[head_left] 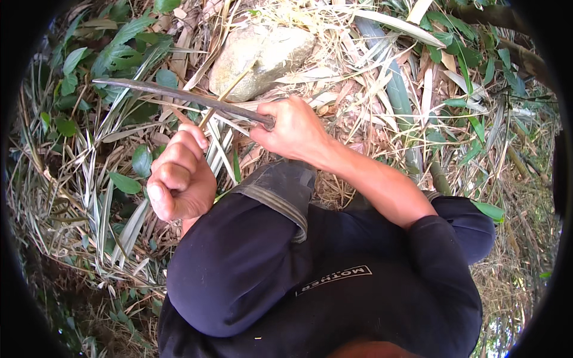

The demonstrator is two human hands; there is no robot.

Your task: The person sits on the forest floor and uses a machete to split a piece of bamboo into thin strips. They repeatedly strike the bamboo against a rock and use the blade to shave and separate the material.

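Observation:
My right hand (292, 128) is closed around the handle of a long dark blade (173, 95) that points left across the ground litter. My left hand (179, 176) is curled shut and pinches a thin dry straw-coloured stalk (224, 95) that runs up and right across the blade. The blade lies just above my left hand, close to the stalk. Below both hands sit my knee in dark clothing and a dark boot top (280, 185).
A pale rounded stone (259, 53) lies just beyond the blade. Dry bamboo leaves and husks (382, 77) cover the ground, with green leafy plants (113, 56) at the left and upper right.

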